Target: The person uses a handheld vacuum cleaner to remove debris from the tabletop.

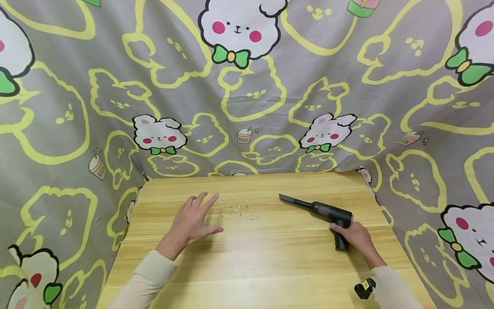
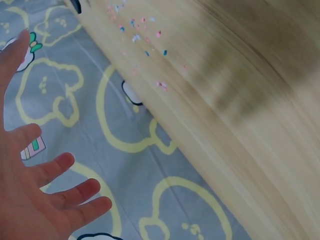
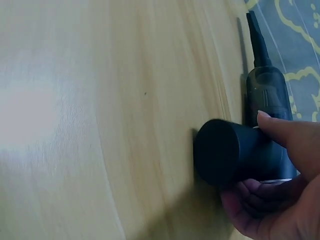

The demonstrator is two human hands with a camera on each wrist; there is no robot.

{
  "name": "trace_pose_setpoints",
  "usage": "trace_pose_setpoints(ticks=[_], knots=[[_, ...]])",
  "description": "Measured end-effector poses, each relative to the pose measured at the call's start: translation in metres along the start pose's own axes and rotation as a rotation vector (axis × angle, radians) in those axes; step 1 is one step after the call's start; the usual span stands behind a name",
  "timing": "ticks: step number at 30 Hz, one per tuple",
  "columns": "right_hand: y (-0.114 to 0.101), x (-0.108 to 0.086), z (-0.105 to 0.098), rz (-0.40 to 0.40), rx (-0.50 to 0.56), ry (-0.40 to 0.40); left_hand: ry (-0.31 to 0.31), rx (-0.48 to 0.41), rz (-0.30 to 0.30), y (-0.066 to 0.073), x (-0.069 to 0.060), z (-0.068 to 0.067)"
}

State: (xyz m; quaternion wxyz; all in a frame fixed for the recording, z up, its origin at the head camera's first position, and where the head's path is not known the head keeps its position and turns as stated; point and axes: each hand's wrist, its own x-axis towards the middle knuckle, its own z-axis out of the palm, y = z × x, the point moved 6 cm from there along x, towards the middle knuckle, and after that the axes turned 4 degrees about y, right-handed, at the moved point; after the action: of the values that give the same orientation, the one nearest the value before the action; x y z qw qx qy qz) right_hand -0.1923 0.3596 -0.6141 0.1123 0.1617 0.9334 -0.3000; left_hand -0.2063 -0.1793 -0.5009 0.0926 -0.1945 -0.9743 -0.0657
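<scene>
A black handheld vacuum (image 1: pixel 328 211) with a narrow nozzle lies on the right part of the wooden table, its nozzle pointing left. The right hand (image 1: pixel 356 236) grips its handle; in the right wrist view the thumb and curled fingers of the hand (image 3: pixel 287 185) are around the black handle (image 3: pixel 220 152). Small coloured bits (image 1: pixel 239 210) are scattered near the table's middle, also seen in the left wrist view as pink, blue and white specks (image 2: pixel 136 37). The left hand (image 1: pixel 191 221) is held left of the bits, fingers spread, holding nothing; its spread fingers show in the left wrist view (image 2: pixel 45 190).
The wooden table (image 1: pixel 247 266) ends at a grey patterned cloth (image 1: pixel 270 94) that hangs behind and at both sides. A small black device (image 1: pixel 364 288) sits by the right sleeve (image 1: pixel 391 285).
</scene>
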Motion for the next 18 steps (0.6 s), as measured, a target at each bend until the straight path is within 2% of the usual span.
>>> trace_pose_setpoints(ticks=[8,12,15,18], knots=[[0.011,0.005,0.005,0.074,0.080,-0.038,0.004,-0.007,0.039,0.009,0.001,0.005],[0.014,0.002,0.007,0.112,0.176,-0.051,0.006,-0.003,0.067,0.014,0.002,0.009],[0.016,-0.001,0.006,0.137,0.259,-0.034,0.001,0.001,0.083,0.019,0.002,0.013],[0.018,-0.003,0.004,0.144,0.295,-0.013,-0.012,-0.007,0.090,0.023,0.003,0.019]])
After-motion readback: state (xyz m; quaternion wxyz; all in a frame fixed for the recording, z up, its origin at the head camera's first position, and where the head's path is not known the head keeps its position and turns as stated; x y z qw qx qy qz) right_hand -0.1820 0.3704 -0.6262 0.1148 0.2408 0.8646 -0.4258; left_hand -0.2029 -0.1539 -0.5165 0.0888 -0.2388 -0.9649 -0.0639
